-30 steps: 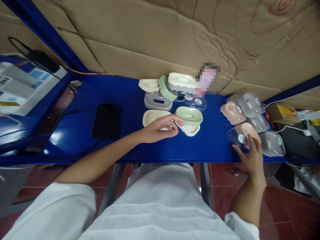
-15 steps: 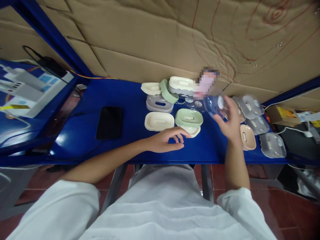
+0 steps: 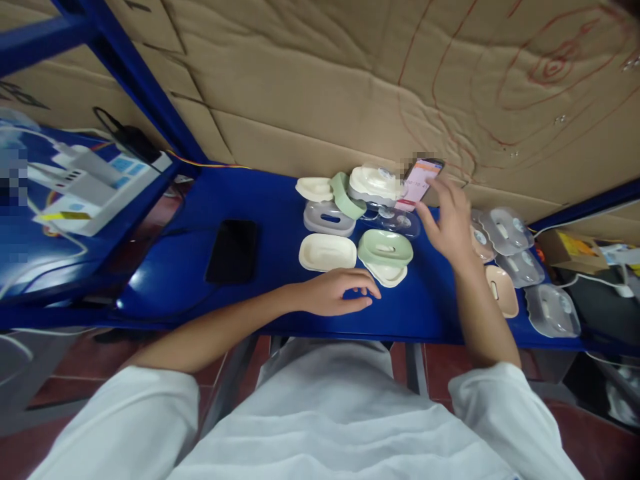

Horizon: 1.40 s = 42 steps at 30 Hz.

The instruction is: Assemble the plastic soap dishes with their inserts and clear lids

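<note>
My left hand [image 3: 343, 292] rests low over the blue table, loosely curled with thumb and fingers apart and nothing in it. Just beyond its fingertips lies a cream soap dish part [image 3: 393, 275], partly under a green soap dish [image 3: 386, 249]. My right hand [image 3: 447, 217] is raised, empty and open, its fingers reaching beside an upright phone [image 3: 423, 181] with a lit screen. I cannot tell whether a fingertip touches it. Left of the phone, a clear lid [image 3: 384, 173] sits on a cream dish above a grey one.
A cream tray [image 3: 327, 253], a grey frame [image 3: 329, 219] and a curved green piece [image 3: 345, 197] lie near the middle. At right are several clear-lidded dishes [image 3: 553, 311] and a peach dish [image 3: 503, 290]. A dark tablet-like device [image 3: 233, 251] and power strip [image 3: 93, 173] are leftward.
My right hand has let go of the clear lid, which now lies on the cream dish at the back. That hand is now beside the phone. My left hand has barely moved.
</note>
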Available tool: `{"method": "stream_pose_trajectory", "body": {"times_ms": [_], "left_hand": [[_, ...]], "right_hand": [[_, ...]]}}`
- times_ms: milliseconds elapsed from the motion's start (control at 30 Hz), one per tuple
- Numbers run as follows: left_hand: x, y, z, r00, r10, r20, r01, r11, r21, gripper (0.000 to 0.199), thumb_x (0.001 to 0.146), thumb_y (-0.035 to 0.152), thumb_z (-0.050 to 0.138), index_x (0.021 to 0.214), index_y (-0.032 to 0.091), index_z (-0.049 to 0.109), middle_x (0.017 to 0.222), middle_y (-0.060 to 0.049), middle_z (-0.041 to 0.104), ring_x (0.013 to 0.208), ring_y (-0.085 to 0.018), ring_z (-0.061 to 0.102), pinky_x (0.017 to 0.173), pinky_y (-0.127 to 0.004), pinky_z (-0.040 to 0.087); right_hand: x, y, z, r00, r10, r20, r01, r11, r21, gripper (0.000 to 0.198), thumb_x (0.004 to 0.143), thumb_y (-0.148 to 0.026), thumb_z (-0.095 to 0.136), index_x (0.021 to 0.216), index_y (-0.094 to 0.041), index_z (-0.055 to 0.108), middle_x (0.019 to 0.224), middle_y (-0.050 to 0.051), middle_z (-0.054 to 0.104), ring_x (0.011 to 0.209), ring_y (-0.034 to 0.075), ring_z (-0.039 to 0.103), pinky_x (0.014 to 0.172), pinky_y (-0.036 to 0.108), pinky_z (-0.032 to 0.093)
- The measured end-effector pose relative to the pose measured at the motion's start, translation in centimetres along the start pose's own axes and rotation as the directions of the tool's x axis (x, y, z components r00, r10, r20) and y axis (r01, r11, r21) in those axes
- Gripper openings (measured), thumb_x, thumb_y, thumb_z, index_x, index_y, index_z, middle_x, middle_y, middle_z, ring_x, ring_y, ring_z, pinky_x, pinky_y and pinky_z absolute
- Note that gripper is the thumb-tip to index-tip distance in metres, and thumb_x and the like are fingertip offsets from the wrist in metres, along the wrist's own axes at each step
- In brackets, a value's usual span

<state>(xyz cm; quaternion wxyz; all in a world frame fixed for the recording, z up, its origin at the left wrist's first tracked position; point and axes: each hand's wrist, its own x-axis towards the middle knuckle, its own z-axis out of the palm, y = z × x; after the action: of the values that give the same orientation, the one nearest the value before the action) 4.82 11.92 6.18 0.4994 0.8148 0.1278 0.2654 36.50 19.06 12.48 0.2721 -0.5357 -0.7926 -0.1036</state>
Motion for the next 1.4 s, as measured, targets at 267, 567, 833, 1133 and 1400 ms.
{"method": "stream_pose_trajectory", "body": {"times_ms": [267,567,833,1133,1400], "left_hand": [[0.2,0.0,0.3,1.0,0.01,0.015,-0.01,1.0,0.024,0.021,0.108,0.028,0.061,0.12,0.02,0.077,0.12,-0.012,0.078,0.103,-0.021,0.076,0.094,-0.034,0.059],[0.1,-0.4,1.0,0.999,-0.015,-0.028,0.013,0.999,-0.05,0.034,0.106,0.028,0.065,0.14,0.024,0.07,0.131,-0.013,0.075,0.107,-0.021,0.075,0.093,-0.036,0.062],[0.6,-1.3,0.7,0.952,-0.113,-0.286,0.0,0.929,-0.37,0.125,0.079,0.045,0.1,0.174,0.05,0.018,0.184,-0.011,0.022,0.163,-0.039,0.042,0.121,-0.055,0.055],[0.5,-1.5,-2.3,0.897,-0.206,-0.39,0.116,0.964,-0.241,0.119,0.08,0.054,0.097,0.173,0.036,0.026,0.179,-0.014,0.032,0.162,-0.042,0.041,0.129,-0.062,0.045],[-2.1,-0.4,-8.3,0.9,-0.304,-0.312,0.4,0.86,0.316,0.089,0.082,0.07,0.088,0.152,0.026,0.058,0.155,-0.015,0.059,0.145,-0.045,0.055,0.127,-0.064,0.04]], "right_hand": [[-21.0,5.0,-2.6,0.704,0.686,-0.181,-0.694,0.612,-0.38,0.085,0.097,-0.07,0.056,0.156,-0.01,0.057,0.156,0.034,0.056,0.14,0.057,0.056,0.11,0.083,0.04],[-22.6,-1.1,-1.9,0.786,0.558,-0.266,-0.592,0.803,-0.066,0.049,0.103,-0.057,0.06,0.132,-0.021,0.076,0.127,0.021,0.078,0.12,0.045,0.073,0.105,0.067,0.055],[-12.9,-9.1,-1.3,0.997,-0.038,0.062,0.007,0.897,0.441,0.035,0.099,-0.045,0.076,0.134,-0.041,0.076,0.128,0.007,0.081,0.125,0.037,0.076,0.109,0.061,0.06],[-5.0,-5.6,1.3,0.99,0.031,0.138,-0.109,0.786,0.609,0.044,0.104,-0.068,0.063,0.113,-0.027,0.076,0.112,0.007,0.082,0.103,0.026,0.077,0.092,0.043,0.064],[-5.1,-4.2,3.4,0.993,-0.081,0.087,0.045,0.931,0.361,0.039,0.11,-0.056,0.058,0.131,-0.028,0.075,0.133,0.01,0.08,0.128,0.03,0.072,0.115,0.053,0.049]]}}
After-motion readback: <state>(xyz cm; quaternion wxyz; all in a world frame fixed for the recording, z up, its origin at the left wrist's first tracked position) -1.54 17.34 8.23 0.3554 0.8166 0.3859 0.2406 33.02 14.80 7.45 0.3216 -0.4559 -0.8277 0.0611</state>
